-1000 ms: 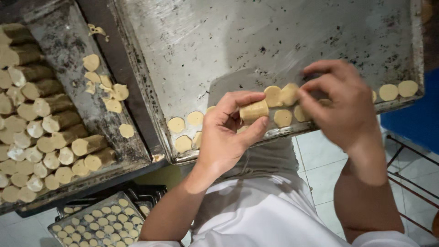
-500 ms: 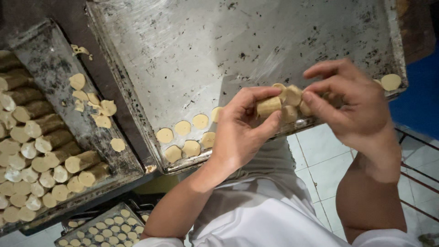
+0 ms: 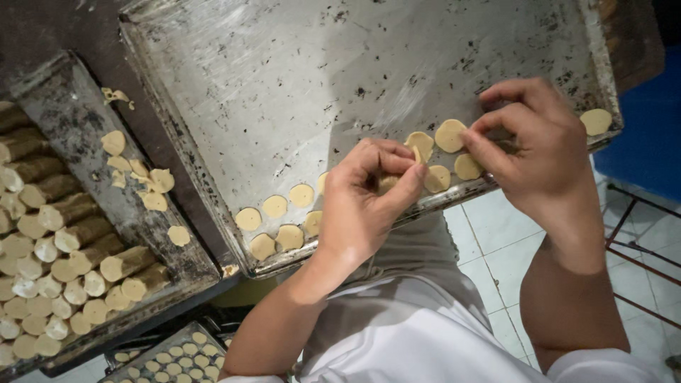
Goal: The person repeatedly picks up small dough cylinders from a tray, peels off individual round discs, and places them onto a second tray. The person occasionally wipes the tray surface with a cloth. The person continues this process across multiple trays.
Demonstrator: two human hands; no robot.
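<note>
My left hand [image 3: 365,202] is curled around a short log of pale dough [image 3: 386,183], mostly hidden by the fingers, just above the near rim of a large metal baking tray [image 3: 340,78]. My right hand [image 3: 532,152] pinches a round dough slice [image 3: 450,135] between thumb and fingertips, close to the log's end. Several flat dough discs [image 3: 277,223] lie in rows along the tray's near edge, with one more disc [image 3: 596,120] at the far right.
A second tray [image 3: 64,120] on the left holds stacked dough logs [image 3: 50,255] and loose slices [image 3: 142,177]. Below, another tray of small discs [image 3: 170,354] shows. A white tiled floor [image 3: 489,248] and a blue object [image 3: 645,135] lie to the right.
The view has shifted so the trays sit lower left. My left hand has closed further over the dough log; my right hand has drawn a slice off its end.
</note>
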